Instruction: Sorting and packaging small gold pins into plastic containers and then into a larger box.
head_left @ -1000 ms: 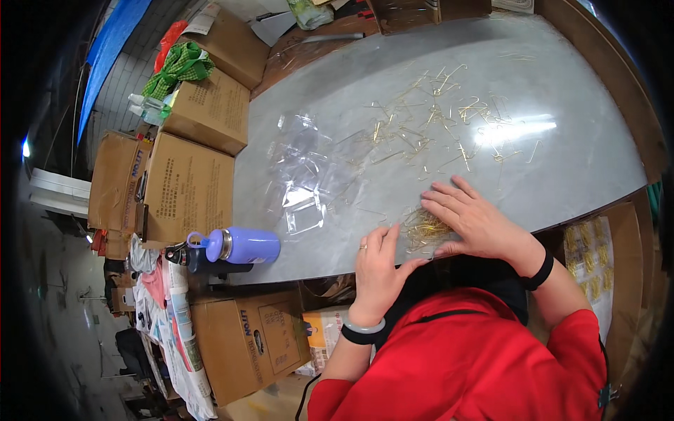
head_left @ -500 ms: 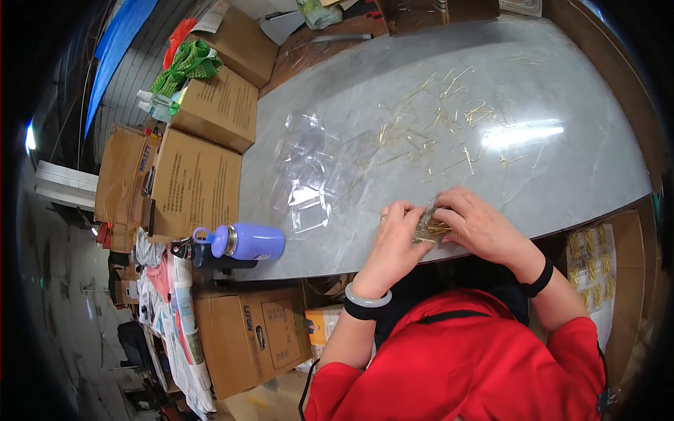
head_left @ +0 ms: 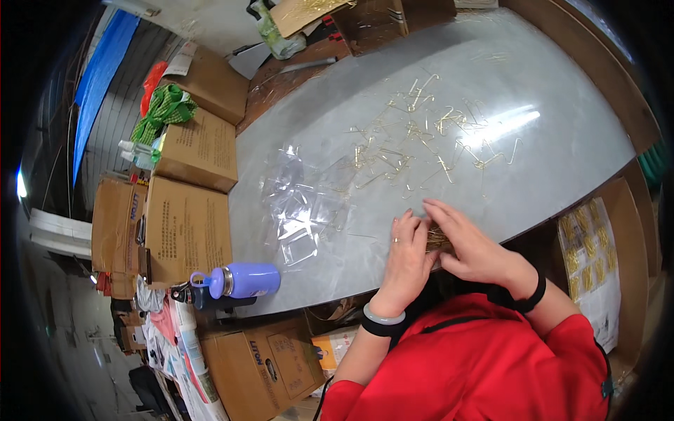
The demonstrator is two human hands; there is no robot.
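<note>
A bundle of gold-coloured bent wire pieces (head_left: 437, 239) sits between my hands at the near edge of the table. My left hand (head_left: 408, 261) presses on its left side, fingers together and pointing away from me. From the right, my right hand (head_left: 469, 244) cups over it, hiding much of the bundle. Beyond my hands, loose gold wire hooks (head_left: 413, 129) lie scattered over the grey tabletop (head_left: 562, 147). Several clear plastic packages (head_left: 300, 219) lie flat to the left of them, some overlapping.
A purple bottle (head_left: 251, 280) lies near the table's left edge. Cardboard boxes (head_left: 188, 228) line the left side. At right, below table level, an open carton (head_left: 623, 231) holds a sheet with gold wire bundles (head_left: 588, 254). A wooden holder (head_left: 372, 24) stands at the back.
My fingers have straightened and drawn closer around the wire bundle, covering it from both sides. The view has shifted slightly; the loose hooks and plastic packages look undisturbed.
</note>
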